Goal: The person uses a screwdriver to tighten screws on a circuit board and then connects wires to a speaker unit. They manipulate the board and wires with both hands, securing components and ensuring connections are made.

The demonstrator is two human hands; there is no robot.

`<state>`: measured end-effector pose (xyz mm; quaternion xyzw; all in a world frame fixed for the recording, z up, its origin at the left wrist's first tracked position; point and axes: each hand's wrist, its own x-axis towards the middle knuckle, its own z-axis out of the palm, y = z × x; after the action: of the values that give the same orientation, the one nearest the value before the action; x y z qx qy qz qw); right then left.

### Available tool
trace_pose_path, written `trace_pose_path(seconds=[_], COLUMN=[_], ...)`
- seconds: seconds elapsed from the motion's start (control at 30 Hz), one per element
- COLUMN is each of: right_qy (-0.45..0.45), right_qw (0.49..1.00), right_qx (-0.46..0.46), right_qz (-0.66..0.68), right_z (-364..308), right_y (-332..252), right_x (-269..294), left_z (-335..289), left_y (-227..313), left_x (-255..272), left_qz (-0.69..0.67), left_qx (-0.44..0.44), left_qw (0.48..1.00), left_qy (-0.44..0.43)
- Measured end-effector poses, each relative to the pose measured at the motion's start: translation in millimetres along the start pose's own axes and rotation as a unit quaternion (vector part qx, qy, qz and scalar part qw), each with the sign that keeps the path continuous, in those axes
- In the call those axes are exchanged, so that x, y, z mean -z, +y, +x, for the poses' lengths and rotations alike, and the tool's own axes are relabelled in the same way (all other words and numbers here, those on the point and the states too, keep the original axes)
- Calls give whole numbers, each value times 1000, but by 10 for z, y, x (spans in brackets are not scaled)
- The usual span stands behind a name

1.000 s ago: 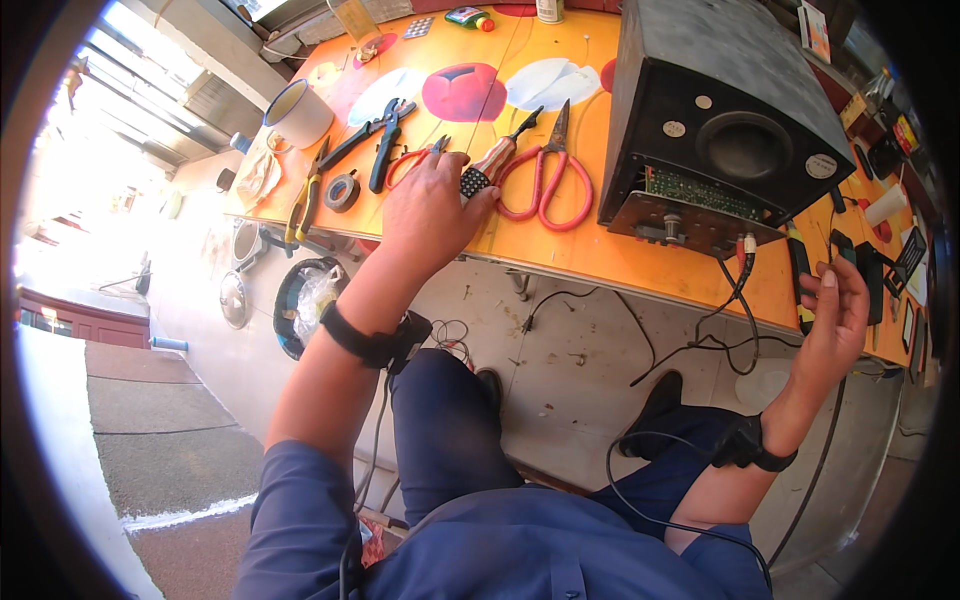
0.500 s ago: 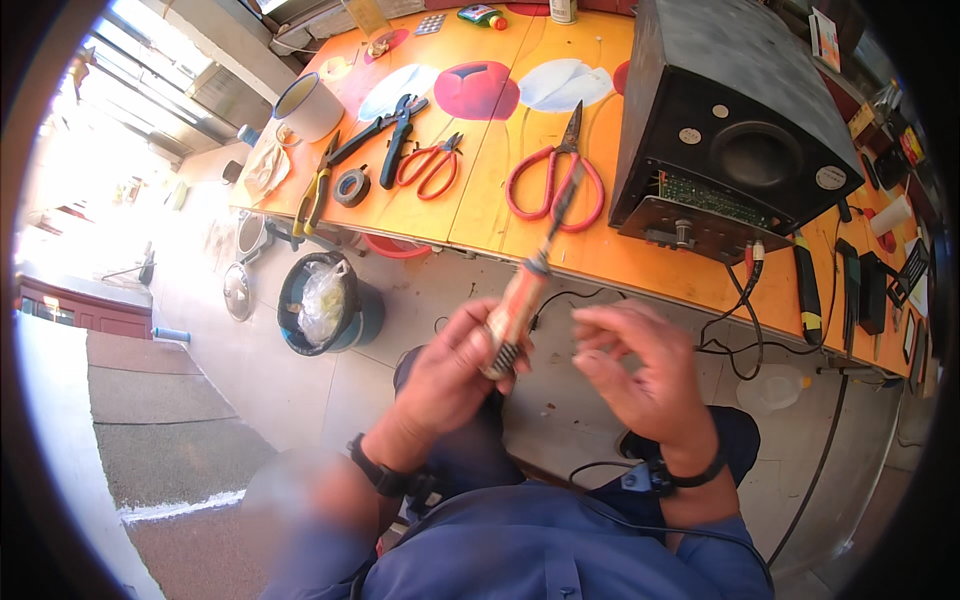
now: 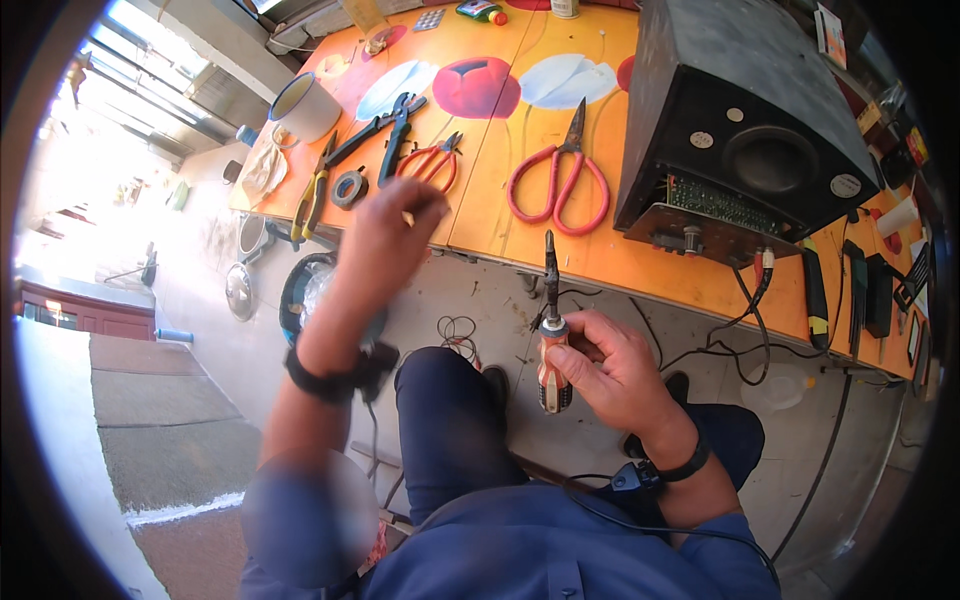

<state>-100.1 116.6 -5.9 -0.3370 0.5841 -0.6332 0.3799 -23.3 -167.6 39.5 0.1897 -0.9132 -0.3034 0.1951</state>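
Observation:
A screwdriver [image 3: 553, 368] with a red, cream and black handle and a dark shaft points up toward the table's front edge. My right hand [image 3: 618, 372] grips its handle between thumb and fingers. My left hand [image 3: 388, 240] is raised in front of the table edge, back toward me and smeared by motion. Its fingers look bent, but their tips are hidden. Just beyond it lie red-handled pliers [image 3: 436, 160], partly covered by the hand, and a dark blue cutting tool [image 3: 398, 135]. Large red-handled scissors [image 3: 560, 185] rest on the table beyond the screwdriver.
The painted orange table [image 3: 480, 215] holds a black speaker box [image 3: 745, 150] with an exposed circuit board, yellow-black pliers [image 3: 313, 195], a tape roll [image 3: 349, 188] and a white mug [image 3: 306, 107]. A bin [image 3: 293, 300] and cables [image 3: 715, 348] are below.
The screwdriver has passed from my left hand to my right and now stands more upright. My left hand has moved up and left toward the pliers.

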Motion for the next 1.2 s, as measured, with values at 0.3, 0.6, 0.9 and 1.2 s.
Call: trace_pose_path(seconds=[0.3,0.6,0.9,1.2], right_qy=[0,17,45,59], right_qw=[999,1000,997,998], right_qx=[16,6,4,-2], right_qz=[-38,-21,-69,-32], right_z=[8,-3,-57,-259], right_y=[-26,-37,6,-28], right_x=[83,116,144,89], left_z=[977,1197,1075,-36], left_y=[-222,-123,14,687], left_x=[-135,-294,-259,-368], left_qz=[326,400,300,-542], left_qx=[-100,-29,-96,98], left_qw=[934,904,948,831], left_qy=[-104,-152,-54,-72])
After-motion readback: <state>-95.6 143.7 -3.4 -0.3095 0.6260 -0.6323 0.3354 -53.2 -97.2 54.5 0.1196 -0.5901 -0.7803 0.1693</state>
